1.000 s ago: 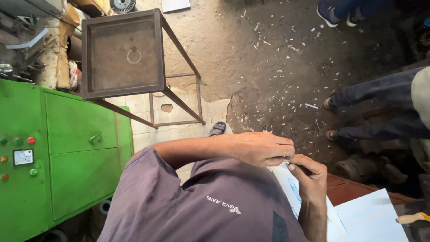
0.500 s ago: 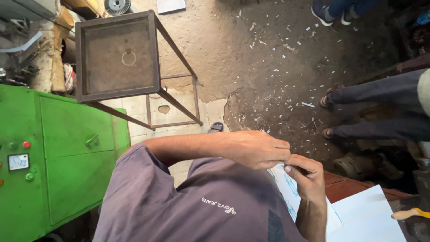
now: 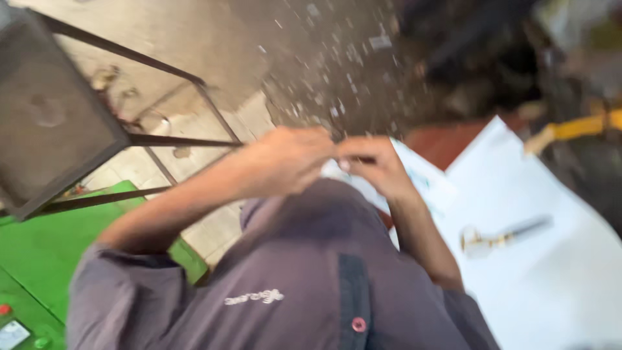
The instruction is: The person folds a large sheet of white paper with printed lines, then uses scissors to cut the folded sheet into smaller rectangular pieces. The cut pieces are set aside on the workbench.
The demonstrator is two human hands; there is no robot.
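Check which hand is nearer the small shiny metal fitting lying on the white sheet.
Right. The right hand is up and left of the metal fitting, not touching it. The left hand is farther left, beyond the right hand.

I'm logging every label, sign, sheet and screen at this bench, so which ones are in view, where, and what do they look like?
White paper sheet: right, on the reddish bench, large, blank-looking, a metal tool lying on it.
Printed sheet: just beyond the right hand, white with faint bluish marks, blurred.
Small panel label: bottom left, on the green machine, pale rectangle.
Shirt chest mark: small, white, on grey cloth.
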